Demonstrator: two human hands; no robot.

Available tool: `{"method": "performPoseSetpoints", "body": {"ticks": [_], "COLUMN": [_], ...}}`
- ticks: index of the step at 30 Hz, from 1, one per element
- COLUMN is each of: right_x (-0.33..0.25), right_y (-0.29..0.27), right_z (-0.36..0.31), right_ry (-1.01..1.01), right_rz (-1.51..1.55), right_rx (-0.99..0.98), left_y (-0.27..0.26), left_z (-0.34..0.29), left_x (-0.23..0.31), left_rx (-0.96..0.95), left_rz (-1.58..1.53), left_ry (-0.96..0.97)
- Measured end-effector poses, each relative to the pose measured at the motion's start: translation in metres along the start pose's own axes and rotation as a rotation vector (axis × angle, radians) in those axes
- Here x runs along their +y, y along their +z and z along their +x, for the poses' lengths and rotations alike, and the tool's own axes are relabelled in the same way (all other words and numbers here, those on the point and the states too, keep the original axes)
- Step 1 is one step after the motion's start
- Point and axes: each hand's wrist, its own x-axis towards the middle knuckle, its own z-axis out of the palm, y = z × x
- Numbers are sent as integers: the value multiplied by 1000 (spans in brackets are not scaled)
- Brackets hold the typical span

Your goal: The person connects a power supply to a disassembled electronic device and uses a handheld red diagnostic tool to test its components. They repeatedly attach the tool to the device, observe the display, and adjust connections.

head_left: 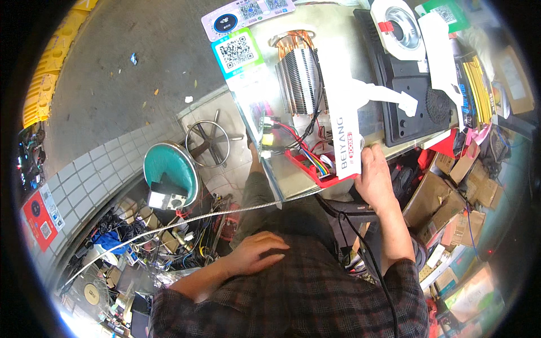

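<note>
My left hand [260,253] lies against the front of my dark checked shirt, empty, its fingers stretched out. My right hand [375,176] is closed over the near edge of the glass-topped counter [301,190], its fingertips curled onto the top. Beside its thumb is the near end of a long white strip [348,147] with printing on it. Left of that strip, a finned metal cooler with copper pipes [298,81] and a red tray [332,181] with coloured wires are seen.
A black flat panel [414,107] lies on the counter, with a white-framed round metal part [399,29] above it. Cardboard boxes [434,205] crowd the right. At left stand a green round stool [169,169] and a heap of cables [169,242]. A pale cord [186,218] crosses before me.
</note>
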Motion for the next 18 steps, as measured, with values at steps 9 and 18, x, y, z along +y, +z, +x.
{"method": "performPoseSetpoints", "body": {"ticks": [9, 18], "right_x": [0, 0], "right_y": [-1, -1], "right_z": [3, 4], "right_ry": [10, 39], "right_rz": [9, -2], "right_rx": [-28, -48], "left_y": [69, 174], "left_z": [-214, -334], "left_x": [-192, -207], "left_rx": [87, 351], "left_rz": [565, 12], "left_ry": [-910, -1417]}}
